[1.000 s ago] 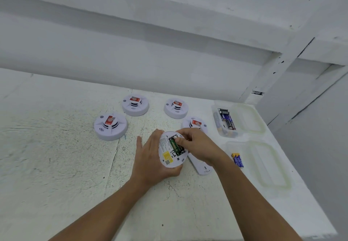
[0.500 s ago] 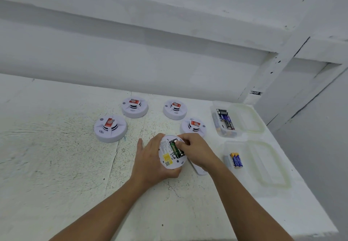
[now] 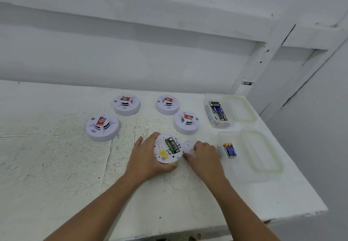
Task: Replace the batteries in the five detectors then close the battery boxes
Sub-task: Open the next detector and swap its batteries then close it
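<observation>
A white detector lies upside down, its open battery compartment showing a green board. My left hand grips its left and near rim. My right hand is just right of it, fingers curled on the white back cover that lies on the table. Several more detectors stand face up with red stickers: the front-left detector, the back-left detector, the back-middle detector and the right detector.
A clear box at the back right holds several dark batteries. A nearer clear box holds blue and yellow batteries. Both have open lids on their right. The table's right edge is close to them.
My right hand has left the battery compartment and moved right onto the back cover. My left hand still holds the detector.
</observation>
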